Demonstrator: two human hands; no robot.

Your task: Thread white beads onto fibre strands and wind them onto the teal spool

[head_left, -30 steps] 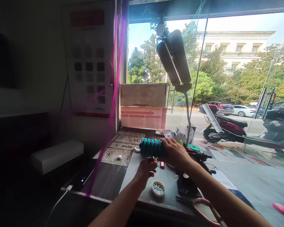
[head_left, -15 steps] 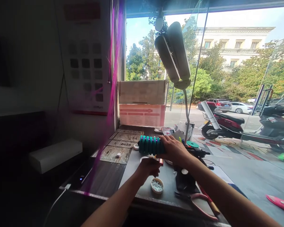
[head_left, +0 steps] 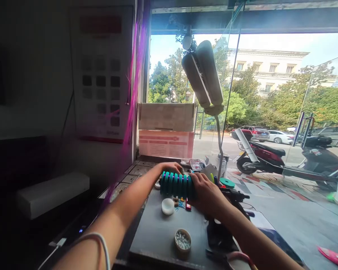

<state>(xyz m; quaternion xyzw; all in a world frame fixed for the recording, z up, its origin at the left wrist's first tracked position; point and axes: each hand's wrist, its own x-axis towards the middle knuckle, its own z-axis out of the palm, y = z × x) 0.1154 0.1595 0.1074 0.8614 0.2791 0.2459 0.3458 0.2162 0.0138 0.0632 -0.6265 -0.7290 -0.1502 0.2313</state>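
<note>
A teal ribbed cylinder [head_left: 174, 186] with small purple spots along its top lies sideways above the table. My right hand [head_left: 204, 190] is wrapped round its right end. My left hand [head_left: 171, 167] reaches over to the far side of the cylinder, and its fingertips are mostly hidden there. Below the cylinder are a white round dish [head_left: 168, 207] and a small red object [head_left: 188, 205]. Nearer to me stands a round tub [head_left: 183, 250] of small pale pieces. A black stand [head_left: 218, 234] is under my right forearm.
Pink-handled pliers [head_left: 238, 255] lie at the front edge, partly out of view. A lamp [head_left: 207, 77] rises at the back by the glass. A teal disc [head_left: 227, 183] and a dark flat device [head_left: 278, 234] are on the right. A white box [head_left: 55, 193] sits left.
My left hand has moved from below the cylinder, up and over to its far side, uncovering the white dish. My right hand keeps its grip on the cylinder. The view has shifted slightly.
</note>
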